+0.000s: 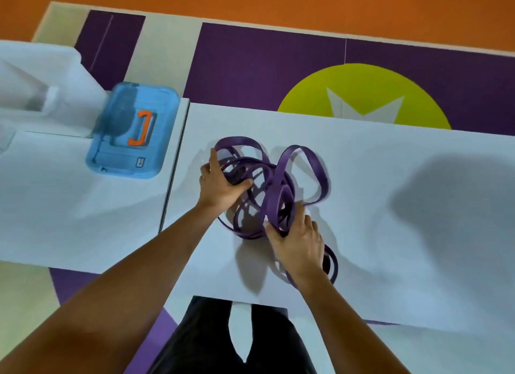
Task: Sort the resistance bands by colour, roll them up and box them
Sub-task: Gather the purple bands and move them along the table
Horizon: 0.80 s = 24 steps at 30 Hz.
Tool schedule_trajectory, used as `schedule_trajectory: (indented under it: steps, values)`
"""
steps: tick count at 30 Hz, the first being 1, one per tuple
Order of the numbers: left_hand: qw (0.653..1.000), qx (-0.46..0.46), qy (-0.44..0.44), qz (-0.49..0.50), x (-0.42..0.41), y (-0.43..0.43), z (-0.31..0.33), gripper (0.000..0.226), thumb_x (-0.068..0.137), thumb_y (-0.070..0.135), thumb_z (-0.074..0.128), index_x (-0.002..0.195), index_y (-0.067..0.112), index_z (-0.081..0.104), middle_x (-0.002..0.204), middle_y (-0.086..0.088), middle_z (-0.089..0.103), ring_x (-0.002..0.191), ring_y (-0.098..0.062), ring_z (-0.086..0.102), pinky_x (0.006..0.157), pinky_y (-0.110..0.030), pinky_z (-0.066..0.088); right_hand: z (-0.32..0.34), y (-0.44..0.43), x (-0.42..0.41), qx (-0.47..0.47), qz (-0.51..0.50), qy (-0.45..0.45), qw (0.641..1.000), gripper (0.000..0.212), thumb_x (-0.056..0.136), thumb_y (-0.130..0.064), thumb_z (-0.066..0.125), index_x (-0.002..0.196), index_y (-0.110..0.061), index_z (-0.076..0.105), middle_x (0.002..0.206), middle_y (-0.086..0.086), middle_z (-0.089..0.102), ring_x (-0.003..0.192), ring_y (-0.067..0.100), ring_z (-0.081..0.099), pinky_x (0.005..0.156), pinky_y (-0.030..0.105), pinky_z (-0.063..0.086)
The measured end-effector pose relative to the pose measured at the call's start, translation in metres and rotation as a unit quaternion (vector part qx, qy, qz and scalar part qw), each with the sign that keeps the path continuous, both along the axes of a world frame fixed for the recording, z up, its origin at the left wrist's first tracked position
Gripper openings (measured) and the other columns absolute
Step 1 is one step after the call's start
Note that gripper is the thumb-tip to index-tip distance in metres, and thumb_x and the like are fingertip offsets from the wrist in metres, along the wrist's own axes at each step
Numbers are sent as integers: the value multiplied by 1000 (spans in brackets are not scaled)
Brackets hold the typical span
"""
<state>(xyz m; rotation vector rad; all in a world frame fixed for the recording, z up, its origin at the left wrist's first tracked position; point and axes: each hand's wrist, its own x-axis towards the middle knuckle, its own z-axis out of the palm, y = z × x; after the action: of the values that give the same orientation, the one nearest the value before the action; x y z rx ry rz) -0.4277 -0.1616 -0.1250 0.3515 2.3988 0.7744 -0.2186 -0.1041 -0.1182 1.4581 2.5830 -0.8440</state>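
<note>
A tangled heap of purple resistance bands [278, 175] lies on the white table [390, 206] in front of me. My left hand [223, 184] lies on the heap's left side, its thumb hooked round one loop and a finger stretched up along another. My right hand [298, 242] pinches a wide purple band at the heap's near edge; more loops trail under its wrist. A closed blue plastic box [133, 131] with an orange latch sits on the neighbouring table to the left.
A second white table [69, 206] joins at a seam left of the heap. White folded cloth or bags [41, 86] lie at the far left. The floor has purple, cream and yellow-green mats. My dark trousers show at the table's near edge.
</note>
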Motion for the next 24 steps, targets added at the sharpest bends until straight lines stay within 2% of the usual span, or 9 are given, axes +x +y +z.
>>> schedule_trajectory:
  steps: [3,5,7,9,13,16,20,24]
  values:
    - [1000,1,7,-1,4,0,-3,123,71,45,88,160,26,5,151,-17,32,139,-41,38,113,-52,40,3,0,-2,4,-13,-14,1000,95,76,-89,45,141,-19,36,126,8,63,111,33,62,92,50,53]
    - [1000,-1,14,-16,6,-2,-4,121,71,42,87,160,29,5,150,-16,32,138,-40,38,109,-51,42,6,-2,-4,2,-4,-37,999,101,73,-89,48,143,-18,34,128,7,60,113,32,60,94,50,51]
    - [999,-11,23,-30,8,-4,-5,119,73,41,86,159,30,5,150,-16,31,137,-40,38,108,-51,43,9,-7,-8,8,25,-77,997,96,76,-78,57,146,-17,31,129,8,57,113,32,58,94,50,48]
    - [999,-20,28,-32,9,-4,-4,116,76,40,86,160,30,6,151,-16,31,137,-41,40,107,-50,44,9,-10,-11,-12,35,-80,996,81,84,-60,62,145,-15,30,123,9,58,109,32,59,93,47,50]
    - [999,-24,34,-35,11,-3,-1,110,81,40,82,160,27,8,152,-17,30,138,-42,39,107,-51,44,8,6,-4,-74,44,13,996,55,92,-34,62,137,-13,39,105,10,67,95,31,67,87,46,58]
    - [999,-18,32,-32,14,-1,2,107,81,44,80,160,28,8,153,-17,28,138,-42,38,108,-53,43,16,22,12,-66,25,32,997,46,94,-25,60,134,-14,42,101,10,66,87,32,65,81,45,58]
    - [998,-13,47,-40,24,9,10,108,79,50,78,159,28,10,154,-16,26,137,-43,37,107,-55,43,23,48,34,14,-55,-36,998,40,94,-18,57,131,-12,42,101,13,61,87,37,64,76,46,53]
    - [992,-16,75,-102,46,25,16,117,73,57,80,160,27,8,158,-14,21,137,-43,33,110,-53,38,23,81,60,3,-155,-85,984,41,95,-16,56,131,-8,39,107,18,58,92,42,63,76,48,50]
